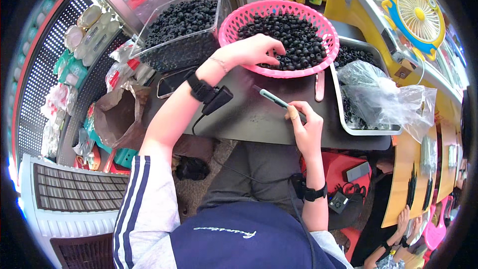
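Note:
My left hand (255,51) reaches over the near left rim of a pink plastic basket (228,34), its fingers parted above the small black round pieces (298,40) heaped inside. Nothing shows between those fingers. In my right hand (307,127), in front of the basket, is a slim pen-like tool (274,98) with a pale and dark green body. Its thin dark tip points up and left toward the basket. The exact kind of tool is not plain. Both hands are above a dark table (239,119).
A clear plastic box (217,12) of black pieces stands left of the basket. To the right, a metal tray (343,114) holds more, with a clear plastic bag (383,97) on top. A pink-handled tool (319,87) lies between. A yellow fan (418,15) stands back right. Another person's hands (403,224) show lower right.

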Motion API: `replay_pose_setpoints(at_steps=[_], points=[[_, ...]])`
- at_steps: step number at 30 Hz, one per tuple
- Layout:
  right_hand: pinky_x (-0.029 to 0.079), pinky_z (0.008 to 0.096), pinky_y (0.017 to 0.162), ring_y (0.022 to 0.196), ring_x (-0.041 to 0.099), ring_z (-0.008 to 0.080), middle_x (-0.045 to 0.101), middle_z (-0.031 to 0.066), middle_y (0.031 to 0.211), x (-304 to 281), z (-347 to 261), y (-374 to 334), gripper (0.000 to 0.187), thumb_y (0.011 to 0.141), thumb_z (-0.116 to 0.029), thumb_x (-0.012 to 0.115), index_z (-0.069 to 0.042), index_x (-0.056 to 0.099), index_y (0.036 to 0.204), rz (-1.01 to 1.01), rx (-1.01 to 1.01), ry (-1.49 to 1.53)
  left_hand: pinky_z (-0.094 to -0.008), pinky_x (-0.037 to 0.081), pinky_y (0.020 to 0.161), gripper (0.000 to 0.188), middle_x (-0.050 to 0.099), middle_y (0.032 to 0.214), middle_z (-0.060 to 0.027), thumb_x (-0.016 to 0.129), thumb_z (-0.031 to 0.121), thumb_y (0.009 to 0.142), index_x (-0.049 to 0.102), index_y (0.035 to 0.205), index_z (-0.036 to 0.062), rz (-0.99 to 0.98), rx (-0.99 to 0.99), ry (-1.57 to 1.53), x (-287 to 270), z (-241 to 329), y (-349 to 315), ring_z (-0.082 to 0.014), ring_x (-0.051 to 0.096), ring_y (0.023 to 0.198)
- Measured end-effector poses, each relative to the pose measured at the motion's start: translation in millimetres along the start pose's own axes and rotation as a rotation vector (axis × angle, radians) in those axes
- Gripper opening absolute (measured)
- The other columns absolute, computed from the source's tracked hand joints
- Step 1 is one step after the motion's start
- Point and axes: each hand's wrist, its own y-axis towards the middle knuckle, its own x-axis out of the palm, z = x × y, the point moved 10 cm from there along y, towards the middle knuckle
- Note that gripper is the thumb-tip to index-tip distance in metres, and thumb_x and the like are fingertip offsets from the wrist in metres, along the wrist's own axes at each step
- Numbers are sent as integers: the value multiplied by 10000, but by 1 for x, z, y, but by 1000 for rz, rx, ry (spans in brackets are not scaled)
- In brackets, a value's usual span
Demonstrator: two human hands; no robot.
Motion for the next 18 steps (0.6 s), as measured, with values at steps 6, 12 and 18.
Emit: replay_pose_setpoints(at_steps=[6,12,18], points=[[472,259,578,674,628,122,656,93,751,0,1,1,131,900,-104,618,11,630,961,-3,2,3,-355,517,753,243,672,930,-179,681,148,819,653,986,-26,-55,60,108,24,-2,35,-269,658,858],[477,260,584,670,633,127,658,96,755,1,4,2,126,897,-95,616,15,627,958,-5,7,-10,-332,519,700,222,659,841,-147,705,129,800,652,949,-28,31,17,100,2,-1,29,-236,648,754],[483,241,607,691,625,100,657,80,763,-4,2,2,137,911,-96,604,21,629,978,51,-20,-7,-260,505,728,252,615,897,-70,668,45,835,633,1081,5,772,-73,-92,-71,65,-91,-128,630,762]])
